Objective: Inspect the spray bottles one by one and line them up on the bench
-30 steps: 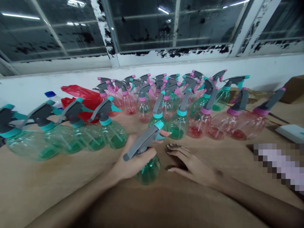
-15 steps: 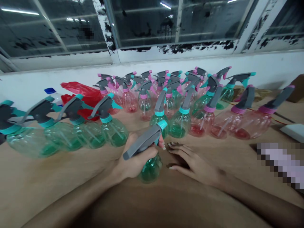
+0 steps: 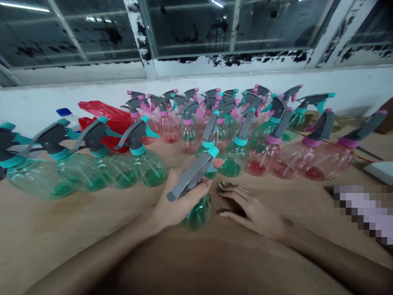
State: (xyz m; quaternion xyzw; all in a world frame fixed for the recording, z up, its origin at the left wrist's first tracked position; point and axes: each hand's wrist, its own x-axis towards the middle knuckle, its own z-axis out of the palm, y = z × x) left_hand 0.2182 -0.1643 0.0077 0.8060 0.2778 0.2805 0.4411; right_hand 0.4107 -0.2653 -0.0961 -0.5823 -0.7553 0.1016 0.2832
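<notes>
A green spray bottle (image 3: 198,211) with a grey and teal spray head stands on the wooden table (image 3: 76,237) in front of me. Wrapped around its neck and trigger area is my left hand (image 3: 181,200), with fingertips showing past the head on the right. My right hand (image 3: 245,205) rests on the tabletop just right of that bottle, its fingers spread and holding nothing. Behind the left hand stands another green spray bottle (image 3: 150,166). Green bottles and a red-pink spray bottle (image 3: 262,157) stand close beyond the right hand.
Several green bottles line the left side, and many pink and green ones crowd the back by the wall. A red plastic bag (image 3: 107,119) and a blue-capped bottle (image 3: 67,116) lie back left. At right are a white object (image 3: 380,172) and a blurred-out patch.
The spray bottle's head has shifted slightly right and up with my left hand, and a fingertip now reaches further out near the nozzle. My right hand stays in place.
</notes>
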